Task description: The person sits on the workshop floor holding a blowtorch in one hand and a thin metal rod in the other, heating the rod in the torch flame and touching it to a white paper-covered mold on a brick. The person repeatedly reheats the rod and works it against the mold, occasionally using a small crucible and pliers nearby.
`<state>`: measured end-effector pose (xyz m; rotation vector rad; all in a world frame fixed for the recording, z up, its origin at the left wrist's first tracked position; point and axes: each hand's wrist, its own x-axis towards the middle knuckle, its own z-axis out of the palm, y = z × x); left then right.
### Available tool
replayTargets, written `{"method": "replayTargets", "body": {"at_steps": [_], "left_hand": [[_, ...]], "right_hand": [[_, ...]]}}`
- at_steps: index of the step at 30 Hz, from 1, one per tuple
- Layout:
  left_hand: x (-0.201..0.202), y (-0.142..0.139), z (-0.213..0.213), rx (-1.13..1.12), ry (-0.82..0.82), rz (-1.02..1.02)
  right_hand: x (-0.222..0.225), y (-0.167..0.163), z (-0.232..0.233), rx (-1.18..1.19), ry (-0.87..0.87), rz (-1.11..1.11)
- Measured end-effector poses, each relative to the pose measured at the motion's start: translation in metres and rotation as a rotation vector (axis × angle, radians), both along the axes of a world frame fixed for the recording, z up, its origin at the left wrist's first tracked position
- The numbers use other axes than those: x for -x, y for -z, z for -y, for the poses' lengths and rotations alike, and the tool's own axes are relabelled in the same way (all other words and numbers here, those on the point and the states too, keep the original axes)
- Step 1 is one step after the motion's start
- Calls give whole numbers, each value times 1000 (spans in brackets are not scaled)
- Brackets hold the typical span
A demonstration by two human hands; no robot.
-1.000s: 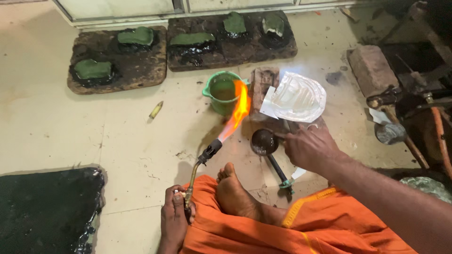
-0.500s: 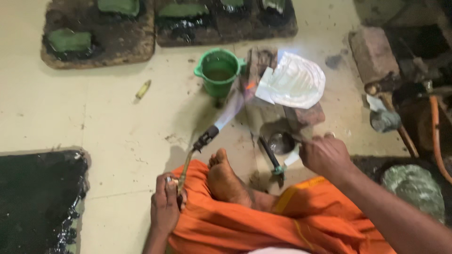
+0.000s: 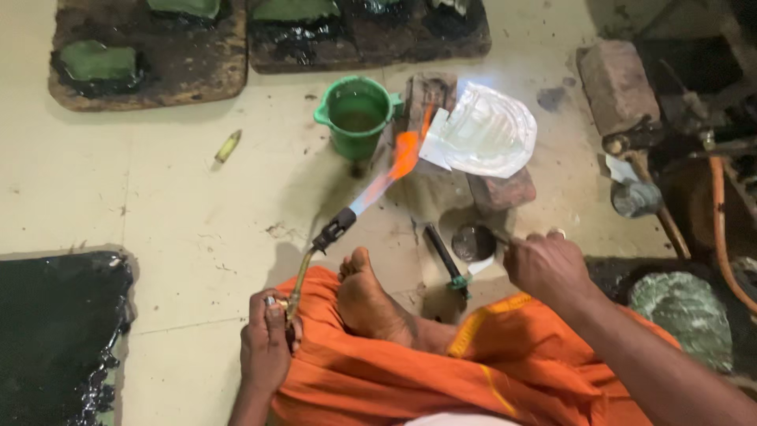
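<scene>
- A pale, stained floor (image 3: 158, 181) fills the view; the person sits on it in orange cloth (image 3: 410, 379), one bare foot (image 3: 367, 296) forward.
- At far left lies a black slab (image 3: 55, 331); above it, dark boards (image 3: 150, 55) carry green shapes set in black.
- The left hand (image 3: 268, 347) is closed around the brass handle of a blowtorch (image 3: 315, 252); its nozzle angles up to the right; the orange flame (image 3: 398, 162) reaches a brick (image 3: 426, 91) just beside a green jug (image 3: 356, 114).
- A white embossed sheet (image 3: 485, 130) rests on the bricks, right of the flame.
- The right hand (image 3: 548, 268) is closed on a thin tool, hardly visible, whose tip is at a small dark ladle (image 3: 473, 241); a black-handled tool (image 3: 445, 256) lies just left of it.
- Further right: another brick (image 3: 615, 83), an orange hose (image 3: 721, 229).
</scene>
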<state>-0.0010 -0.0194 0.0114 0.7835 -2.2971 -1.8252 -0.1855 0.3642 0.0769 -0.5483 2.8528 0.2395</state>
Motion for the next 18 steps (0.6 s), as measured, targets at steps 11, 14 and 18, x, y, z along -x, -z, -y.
{"method": "replayTargets", "body": {"at_steps": [11, 14, 18], "left_hand": [[3, -2, -5, -74, 7, 32], [1, -1, -5, -8, -7, 9], [1, 0, -7, -32, 18, 31]], "right_hand": [[-10, -5, -23, 65, -4, -108], [-10, -4, -30, -27, 31, -105], [-5, -3, -34, -50, -11, -93]]}}
